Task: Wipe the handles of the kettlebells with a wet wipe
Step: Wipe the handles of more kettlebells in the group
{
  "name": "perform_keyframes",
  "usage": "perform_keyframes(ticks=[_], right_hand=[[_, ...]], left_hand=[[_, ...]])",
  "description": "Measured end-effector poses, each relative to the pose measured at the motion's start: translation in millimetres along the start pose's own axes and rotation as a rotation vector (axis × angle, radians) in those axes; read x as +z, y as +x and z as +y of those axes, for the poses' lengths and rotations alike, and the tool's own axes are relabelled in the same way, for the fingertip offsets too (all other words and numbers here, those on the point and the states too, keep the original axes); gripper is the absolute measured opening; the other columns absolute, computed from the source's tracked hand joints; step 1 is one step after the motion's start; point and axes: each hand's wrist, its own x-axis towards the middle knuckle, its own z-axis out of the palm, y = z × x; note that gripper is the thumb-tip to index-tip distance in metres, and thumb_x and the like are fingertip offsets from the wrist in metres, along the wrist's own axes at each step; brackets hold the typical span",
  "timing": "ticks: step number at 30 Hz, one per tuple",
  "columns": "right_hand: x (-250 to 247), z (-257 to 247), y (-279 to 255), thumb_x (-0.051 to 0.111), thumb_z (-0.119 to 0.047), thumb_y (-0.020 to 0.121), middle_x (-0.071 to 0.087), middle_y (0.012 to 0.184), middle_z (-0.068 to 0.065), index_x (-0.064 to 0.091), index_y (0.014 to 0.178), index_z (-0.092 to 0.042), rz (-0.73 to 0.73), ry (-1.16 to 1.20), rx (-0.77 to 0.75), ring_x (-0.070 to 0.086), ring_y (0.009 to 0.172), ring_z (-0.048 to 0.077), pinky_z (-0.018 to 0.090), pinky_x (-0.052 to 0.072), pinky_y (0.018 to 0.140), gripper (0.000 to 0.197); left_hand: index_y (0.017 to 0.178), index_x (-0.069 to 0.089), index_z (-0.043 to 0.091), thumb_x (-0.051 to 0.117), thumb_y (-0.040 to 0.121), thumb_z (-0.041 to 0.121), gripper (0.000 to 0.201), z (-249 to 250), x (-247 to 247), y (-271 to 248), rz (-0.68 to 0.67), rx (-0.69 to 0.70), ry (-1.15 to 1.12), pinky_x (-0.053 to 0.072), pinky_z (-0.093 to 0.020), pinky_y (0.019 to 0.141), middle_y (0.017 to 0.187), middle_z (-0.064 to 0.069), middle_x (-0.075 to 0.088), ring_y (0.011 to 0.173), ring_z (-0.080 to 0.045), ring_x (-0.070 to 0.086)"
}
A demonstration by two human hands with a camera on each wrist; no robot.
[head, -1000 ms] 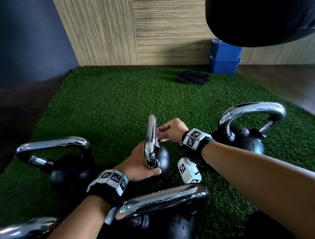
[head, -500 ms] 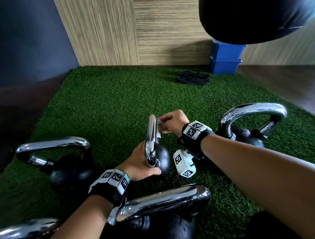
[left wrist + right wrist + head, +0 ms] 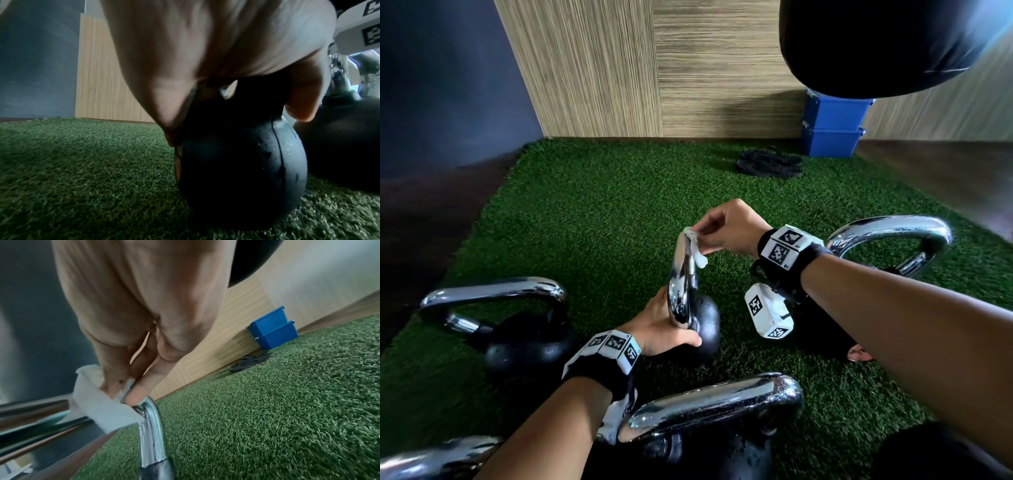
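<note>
The small kettlebell (image 3: 703, 322) stood on the green turf (image 3: 602, 222), in the middle between three bigger kettlebells. The left hand (image 3: 657, 329) was curled around the bottom of its chrome handle (image 3: 680, 274) and the top of the black ball, holding it steady. The right hand (image 3: 729, 229) pinched a white wet wipe (image 3: 695, 248) between thumb and fingers and pressed it against the top of this handle. Blue boxes (image 3: 832, 126) were stacked by the wooden wall.
</note>
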Motion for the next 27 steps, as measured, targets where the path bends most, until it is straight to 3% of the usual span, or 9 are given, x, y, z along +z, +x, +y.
perform_keyframes(ticks=[5,9,12,14,17,20,23,25,27], right_hand=[[1.4,-12.1,-6.1,0.081,-0.002,0.077,0.078,0.080,-0.004,0.076,0.083,-0.012,-0.102,-0.003,-0.011,0.076,0.075,0.011,0.022,0.061,0.070,0.013],[2.5,-25.6,-12.2,0.083,-0.005,0.074,0.079,0.082,-0.004,0.075,0.072,-0.024,-0.244,-0.049,-0.030,0.076,0.078,0.013,0.022,0.060,0.073,0.020],[3.8,-31.9,-15.2,0.083,-0.004,0.075,0.078,0.082,0.000,0.074,0.075,-0.019,-0.244,-0.042,-0.032,0.076,0.080,0.016,0.026,0.061,0.076,0.017],[4.3,-34.5,-16.8,0.083,-0.003,0.074,0.078,0.081,0.000,0.073,0.077,-0.016,-0.234,-0.021,-0.017,0.076,0.079,0.017,0.026,0.060,0.074,0.016],[8.8,-37.9,-20.7,0.087,-0.010,0.072,0.076,0.073,-0.009,0.072,0.070,-0.026,-0.297,-0.074,-0.011,0.072,0.067,0.004,0.014,0.053,0.061,0.022],[12.7,-42.2,-23.1,0.089,-0.014,0.070,0.073,0.066,-0.014,0.068,0.068,-0.026,-0.332,-0.131,-0.013,0.067,0.058,-0.002,0.009,0.048,0.053,0.024],[14.1,-44.3,-24.2,0.088,-0.009,0.071,0.072,0.062,-0.013,0.067,0.072,-0.018,-0.311,-0.097,-0.003,0.066,0.054,-0.001,0.009,0.048,0.050,0.022],[19.1,-42.0,-25.7,0.091,-0.014,0.068,0.070,0.062,-0.012,0.067,0.070,-0.018,-0.289,-0.145,-0.011,0.063,0.055,0.001,0.015,0.048,0.053,0.024],[27.4,-37.2,-28.6,0.092,-0.020,0.065,0.067,0.062,-0.010,0.065,0.066,-0.021,-0.310,-0.205,-0.013,0.060,0.057,0.004,0.022,0.046,0.058,0.027]], left_hand=[[0.115,0.056,0.019,0.069,0.054,0.063,0.076,-5.5,-2.2,7.3,-0.019,-0.030,0.005,0.047,-0.039,0.101,0.112,-0.001,0.058,0.106,-0.017,0.054],[0.122,0.059,0.001,0.070,0.055,0.060,0.090,-5.6,-3.4,5.9,-0.008,-0.024,-0.046,0.042,-0.031,0.094,0.110,-0.014,0.062,0.098,-0.018,0.053],[0.123,0.060,0.002,0.071,0.055,0.059,0.089,-1.5,-5.0,5.9,0.002,-0.010,-0.044,0.044,-0.035,0.102,0.106,-0.004,0.058,0.102,-0.021,0.055],[0.123,0.061,0.000,0.073,0.060,0.052,0.083,-0.5,-5.8,6.6,0.001,0.004,-0.047,0.043,-0.039,0.109,0.111,-0.011,0.062,0.110,-0.027,0.057],[0.129,0.058,0.001,0.073,0.063,0.043,0.080,2.1,-7.0,4.1,-0.010,0.017,-0.071,0.039,-0.031,0.104,0.132,-0.019,0.061,0.126,-0.033,0.054],[0.128,0.058,-0.004,0.073,0.065,0.036,0.075,6.2,-7.0,1.5,0.014,0.081,-0.119,0.040,-0.038,0.106,0.130,-0.025,0.061,0.117,-0.033,0.056],[0.143,0.051,0.009,0.073,0.066,0.033,0.083,3.5,-8.0,3.1,0.018,0.160,-0.139,0.038,-0.032,0.110,0.120,-0.007,0.064,0.103,-0.011,0.056],[0.140,0.054,0.006,0.074,0.069,0.029,0.078,0.3,-8.7,7.2,0.012,0.179,-0.160,0.042,-0.018,0.101,0.113,0.009,0.069,0.101,-0.002,0.061],[0.150,0.046,0.020,0.074,0.074,0.024,0.081,-0.4,-9.7,10.5,-0.005,0.194,-0.136,0.038,0.001,0.089,0.125,0.030,0.057,0.099,0.015,0.055]])
